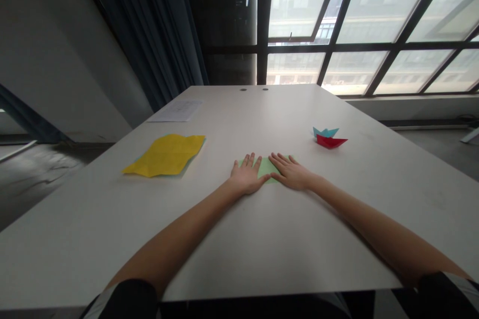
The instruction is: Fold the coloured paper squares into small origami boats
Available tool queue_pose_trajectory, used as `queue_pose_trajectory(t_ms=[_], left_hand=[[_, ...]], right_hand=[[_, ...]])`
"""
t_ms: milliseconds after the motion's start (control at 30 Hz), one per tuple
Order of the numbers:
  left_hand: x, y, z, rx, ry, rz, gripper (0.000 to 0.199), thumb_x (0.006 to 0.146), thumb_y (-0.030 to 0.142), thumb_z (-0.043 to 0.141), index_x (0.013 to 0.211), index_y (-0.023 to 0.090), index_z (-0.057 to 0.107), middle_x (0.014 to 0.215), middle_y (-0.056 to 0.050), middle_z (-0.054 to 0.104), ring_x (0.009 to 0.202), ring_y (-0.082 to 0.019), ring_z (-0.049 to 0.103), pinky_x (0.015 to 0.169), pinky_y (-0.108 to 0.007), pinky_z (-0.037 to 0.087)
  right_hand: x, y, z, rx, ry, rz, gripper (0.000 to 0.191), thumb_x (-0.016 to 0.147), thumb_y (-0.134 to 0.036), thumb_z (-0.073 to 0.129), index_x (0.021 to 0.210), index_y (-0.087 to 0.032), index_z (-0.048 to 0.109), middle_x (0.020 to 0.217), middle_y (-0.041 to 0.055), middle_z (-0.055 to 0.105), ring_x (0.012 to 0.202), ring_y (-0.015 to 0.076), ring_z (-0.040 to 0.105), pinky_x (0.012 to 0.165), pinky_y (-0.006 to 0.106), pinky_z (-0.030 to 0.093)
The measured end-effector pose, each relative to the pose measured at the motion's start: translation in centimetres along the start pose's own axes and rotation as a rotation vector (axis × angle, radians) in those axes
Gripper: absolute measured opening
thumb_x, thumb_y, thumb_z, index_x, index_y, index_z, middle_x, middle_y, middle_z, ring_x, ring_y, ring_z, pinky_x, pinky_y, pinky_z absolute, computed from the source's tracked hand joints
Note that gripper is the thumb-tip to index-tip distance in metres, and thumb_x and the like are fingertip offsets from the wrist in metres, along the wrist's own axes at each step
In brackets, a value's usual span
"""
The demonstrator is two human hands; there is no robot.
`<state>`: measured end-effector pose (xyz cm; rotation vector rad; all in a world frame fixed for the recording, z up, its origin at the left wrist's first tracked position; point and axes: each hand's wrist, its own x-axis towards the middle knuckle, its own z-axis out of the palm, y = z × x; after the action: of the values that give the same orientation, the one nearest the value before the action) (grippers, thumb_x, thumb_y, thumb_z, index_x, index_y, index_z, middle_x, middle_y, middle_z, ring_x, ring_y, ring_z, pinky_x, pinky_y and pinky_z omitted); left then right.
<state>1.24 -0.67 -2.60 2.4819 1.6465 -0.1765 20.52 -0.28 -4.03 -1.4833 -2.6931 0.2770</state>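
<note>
A light green sheet of paper (266,169) lies flat near the middle of the white table. My left hand (247,175) rests palm down on its left part, fingers stretched forward and spread. On its right part my right hand (291,171) also lies flat, fingers extended. The two thumbs nearly meet at the paper's near edge. Between the hands the green middle shows; much of the rest is covered by palms and fingers. Neither hand grips anything.
Yellow paper sheets (168,155) with a bluish-green edge beneath lie to the left. Behind them is a white printed sheet (175,110). To the right stand a red paper boat (331,142) and a blue paper boat (326,132). The white table (284,239) extends toward the windows.
</note>
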Motion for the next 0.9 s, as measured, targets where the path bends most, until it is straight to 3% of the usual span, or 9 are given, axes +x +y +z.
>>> queue_pose_trajectory(t_ms=[333, 600, 667, 767, 900], left_hand=[[-0.7, -1.1, -0.5, 0.045, -0.081, -0.116, 0.096, 0.070, 0.075, 0.021, 0.142, 0.014, 0.005, 0.147, -0.016, 0.000, 0.135, -0.033, 0.002, 0.102, -0.059, 0.011], [-1.2, -1.7, -2.2, 0.131, -0.153, -0.179, 0.107, 0.061, 0.078, 0.035, 0.141, 0.010, 0.013, 0.147, -0.017, 0.006, 0.133, -0.039, -0.002, 0.101, -0.062, 0.007], [-1.2, -1.7, -2.3, 0.141, -0.146, -0.138, 0.111, 0.059, 0.079, 0.038, 0.141, 0.008, 0.013, 0.146, -0.018, 0.007, 0.133, -0.039, -0.003, 0.101, -0.062, 0.005], [-1.0, -1.5, -2.4, 0.133, -0.080, 0.063, 0.112, 0.058, 0.078, 0.043, 0.141, 0.011, 0.010, 0.147, -0.017, 0.007, 0.134, -0.037, -0.003, 0.101, -0.060, 0.007], [-0.8, -1.2, -2.5, 0.082, -0.024, 0.263, 0.100, 0.064, 0.072, 0.046, 0.141, 0.018, 0.011, 0.145, -0.015, 0.020, 0.133, -0.031, 0.016, 0.103, -0.050, 0.018]], right_hand=[[-1.6, 2.8, -0.5, 0.015, -0.086, 0.080, 0.082, 0.079, -0.068, 0.024, 0.142, -0.019, 0.002, 0.148, 0.0092, 0.007, 0.135, 0.0299, 0.008, 0.105, 0.059, 0.008], [-1.7, 2.8, -0.8, 0.032, -0.081, 0.065, 0.082, 0.079, -0.067, 0.026, 0.142, -0.020, 0.002, 0.148, 0.0093, 0.007, 0.135, 0.0282, 0.008, 0.105, 0.058, 0.006], [-1.7, 2.7, -0.8, 0.030, -0.038, 0.027, 0.080, 0.080, -0.066, 0.028, 0.142, -0.021, 0.004, 0.148, 0.0099, 0.011, 0.135, 0.0284, 0.011, 0.105, 0.058, 0.007], [-1.6, 2.7, -0.7, 0.031, 0.018, -0.035, 0.078, 0.081, -0.063, 0.032, 0.142, -0.021, 0.009, 0.147, 0.0107, 0.018, 0.134, 0.0287, 0.016, 0.105, 0.057, 0.013], [-1.6, 2.6, -0.7, 0.027, 0.046, -0.067, 0.075, 0.082, -0.061, 0.033, 0.142, -0.022, 0.012, 0.146, 0.0105, 0.021, 0.133, 0.0279, 0.018, 0.106, 0.053, 0.016]])
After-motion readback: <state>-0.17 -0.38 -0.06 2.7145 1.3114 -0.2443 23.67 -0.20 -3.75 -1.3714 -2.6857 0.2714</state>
